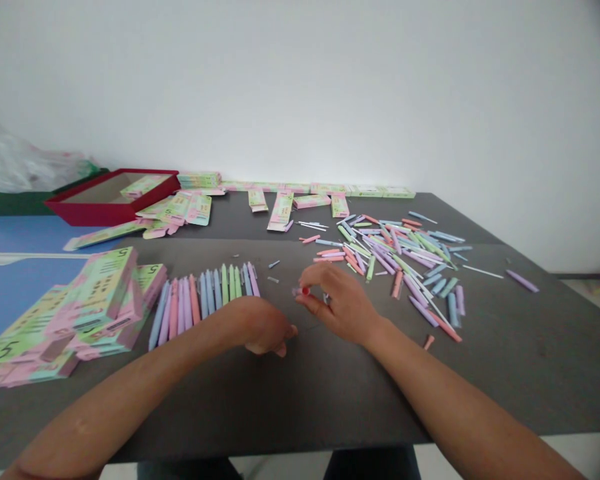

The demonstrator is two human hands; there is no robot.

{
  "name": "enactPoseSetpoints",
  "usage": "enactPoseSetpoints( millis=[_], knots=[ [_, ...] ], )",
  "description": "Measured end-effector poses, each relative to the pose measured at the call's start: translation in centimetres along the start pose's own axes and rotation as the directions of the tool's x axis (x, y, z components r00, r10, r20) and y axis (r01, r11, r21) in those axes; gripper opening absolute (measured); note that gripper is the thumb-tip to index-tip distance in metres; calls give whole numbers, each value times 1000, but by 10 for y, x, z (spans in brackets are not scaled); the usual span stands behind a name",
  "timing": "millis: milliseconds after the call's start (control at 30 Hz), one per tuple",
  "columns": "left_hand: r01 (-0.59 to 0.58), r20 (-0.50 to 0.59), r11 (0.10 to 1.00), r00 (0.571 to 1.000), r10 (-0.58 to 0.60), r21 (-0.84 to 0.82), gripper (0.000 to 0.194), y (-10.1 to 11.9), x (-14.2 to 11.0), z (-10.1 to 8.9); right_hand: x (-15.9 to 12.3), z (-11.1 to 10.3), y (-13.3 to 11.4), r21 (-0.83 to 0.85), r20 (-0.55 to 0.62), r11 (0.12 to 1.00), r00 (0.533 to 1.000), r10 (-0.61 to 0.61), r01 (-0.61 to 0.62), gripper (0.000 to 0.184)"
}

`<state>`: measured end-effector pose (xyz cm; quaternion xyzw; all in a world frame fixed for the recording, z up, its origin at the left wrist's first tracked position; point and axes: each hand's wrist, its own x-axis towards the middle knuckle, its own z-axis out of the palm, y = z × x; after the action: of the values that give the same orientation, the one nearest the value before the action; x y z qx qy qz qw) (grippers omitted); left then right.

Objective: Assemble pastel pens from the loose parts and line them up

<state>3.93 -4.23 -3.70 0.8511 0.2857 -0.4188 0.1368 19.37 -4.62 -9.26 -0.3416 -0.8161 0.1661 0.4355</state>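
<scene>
My right hand point(337, 300) is held over the middle of the dark table, thumb and forefinger pinching a small red pen part point(305, 291) with a clear tip. To its left, my left hand point(270, 328) is bent down at the wrist with curled fingers; whatever it may hold is hidden. Beyond my left forearm lies a row of assembled pens point(195, 297) in blue, purple, pink and green. A loose pile of pen barrels, small parts and white refills point(395, 250) spreads beyond my right hand. Small clear and blue pieces point(273, 264) lie between row and pile.
Stacked pink-and-green pen boxes point(95, 293) stand at the left. Behind them are flattened cartons point(180, 208) and a red box point(105, 213). More small boxes point(300, 188) line the wall. A plastic bag point(25, 167) sits at the far left. A purple barrel point(523, 281) lies far right.
</scene>
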Motion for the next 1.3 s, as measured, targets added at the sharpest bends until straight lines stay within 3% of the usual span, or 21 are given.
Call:
enactPoseSetpoints(
  millis=[33, 67, 133, 167, 233, 267, 367, 467, 567, 1000, 1100, 1200, 1300],
  knots=[
    [4, 15, 1000, 1000, -4, 4, 48, 0, 0, 0, 1, 2, 7, 135, -67, 981, 986, 152, -142, 11],
    [4, 20, 1000, 1000, -4, 6, 50, 0, 1, -1, 1, 4, 15, 311, -98, 908, 941, 325, -281, 12],
    [-14, 20, 1000, 1000, 14, 7, 51, 0, 2, 0, 1, 8, 34, 663, 22, 595, 806, 591, -454, 12],
    [-24, 21, 1000, 999, 24, 8, 51, 0, 2, 0, 1, 9, 44, 767, 139, 407, 747, 650, -497, 10],
    [-33, 30, 999, 999, 33, 10, 52, 0, 4, 1, -1, 10, 59, 864, 293, 121, 683, 669, -489, 9],
    [-34, 36, 999, 999, 34, 9, 53, 0, 4, 1, -2, 10, 64, 884, 336, 30, 678, 654, -467, 11],
    [-20, 54, 1000, 998, 20, -8, 54, 1, 5, 0, -4, 9, 71, 909, 381, -95, 717, 583, -406, 17],
    [-17, 48, 1000, 999, 18, -19, 52, 2, 4, 0, -6, 9, 71, 905, 409, -127, 748, 522, -406, 24],
    [-21, 26, 999, 999, 21, -25, 52, 2, 5, 1, -6, 9, 72, 905, 407, -119, 751, 520, -409, 25],
    [8, -52, 999, 999, -10, -31, 51, -5, 3, 4, -4, 9, 72, 880, 423, -94, 679, 600, -466, 17],
    [-4, -66, 998, 998, 0, -61, 50, -5, 4, 5, -4, 9, 71, 882, 413, -77, 687, 598, -464, 18],
    [-7, -47, 999, 999, 5, -35, 50, -4, 5, 5, -3, 8, 68, 888, 365, 20, 729, 580, -460, 21],
    [-11, -31, 1000, 999, 10, -14, 51, -3, 5, 5, -2, 8, 70, 878, 244, 212, 781, 575, -430, 25]
  ],
)
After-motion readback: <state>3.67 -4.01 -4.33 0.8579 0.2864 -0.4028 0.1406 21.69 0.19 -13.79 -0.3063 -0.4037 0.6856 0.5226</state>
